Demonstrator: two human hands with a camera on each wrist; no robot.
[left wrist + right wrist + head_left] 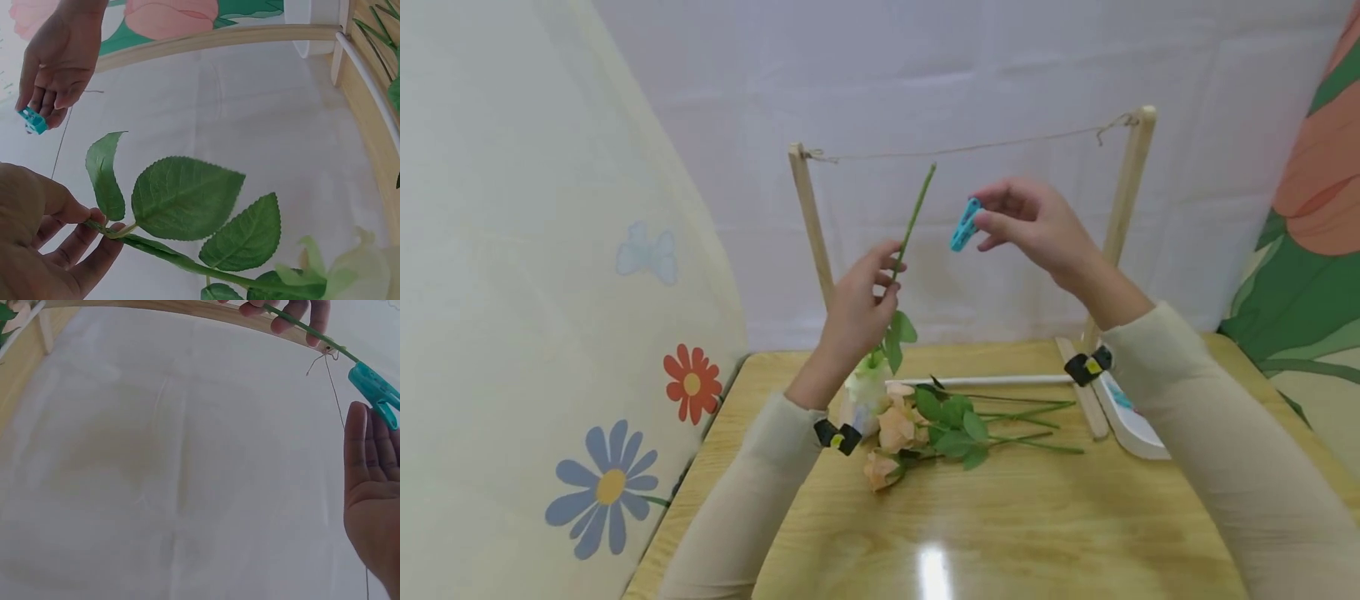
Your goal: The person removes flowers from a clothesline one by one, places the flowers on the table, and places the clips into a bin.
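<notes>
My left hand point(861, 304) pinches the green stem of a white rose point(868, 387), which hangs bloom down with its stem end point(925, 187) pointing up near the string. Green leaves point(187, 197) spread along the stem below the fingers in the left wrist view. My right hand point(1037, 225) holds a turquoise clothespin point(966, 225) between thumb and fingers, to the right of the stem and apart from it in the head view. A thin string point(985, 148) runs between two wooden posts, above and behind both hands.
Several peach roses point(898, 425) lie on the wooden table point(1000, 533), stems to the right. The frame's posts point(1129, 183) stand on both sides, joined low by a white rod point(1015, 380). A white tray point(1138, 433) with clothespins sits at the right.
</notes>
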